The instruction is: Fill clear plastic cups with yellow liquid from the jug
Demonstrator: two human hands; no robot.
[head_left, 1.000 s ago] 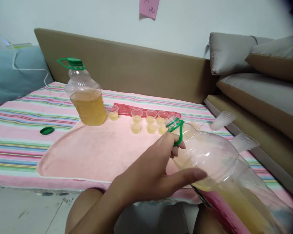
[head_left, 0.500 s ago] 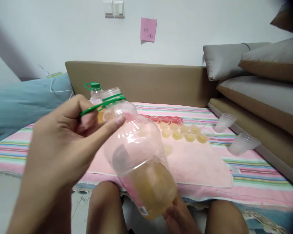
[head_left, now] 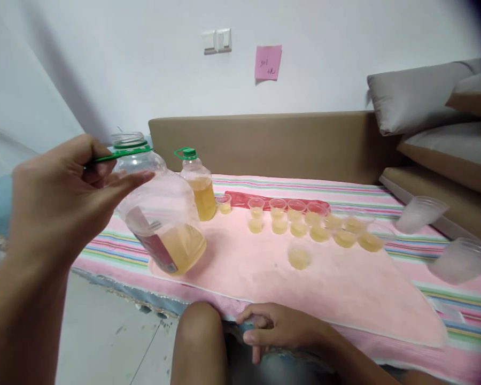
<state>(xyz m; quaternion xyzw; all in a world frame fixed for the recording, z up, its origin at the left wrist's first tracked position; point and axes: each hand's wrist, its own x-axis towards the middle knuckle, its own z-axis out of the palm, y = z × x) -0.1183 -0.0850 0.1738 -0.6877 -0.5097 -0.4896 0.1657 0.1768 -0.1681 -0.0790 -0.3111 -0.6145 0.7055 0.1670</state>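
Observation:
My left hand point(head_left: 58, 200) grips the green handle of an uncapped clear jug point(head_left: 160, 214) with a little yellow liquid in its bottom. The jug hangs tilted, its base over the near left edge of the pink towel point(head_left: 324, 283). My right hand point(head_left: 278, 329) rests by my knee below the bed's front edge, fingers loosely curled and holding nothing. A second jug point(head_left: 198, 184) with a green cap stands upright behind the first. Several small clear cups of yellow liquid point(head_left: 299, 227) stand in rows on the towel, and one cup point(head_left: 299, 258) sits apart, nearer to me.
The towel lies on a striped sheet point(head_left: 385, 200). A red plastic sheet point(head_left: 244, 199) lies behind the cups. Stacks of empty cups point(head_left: 419, 213) point(head_left: 463, 260) lie on their sides at right. A brown headboard point(head_left: 272, 141) and cushions point(head_left: 420, 96) bound the back and right.
My left hand has swung the jug from my lap leftward and set its base down near the towel's edge. My right hand let go of the jug's bottom and dropped to my knee.

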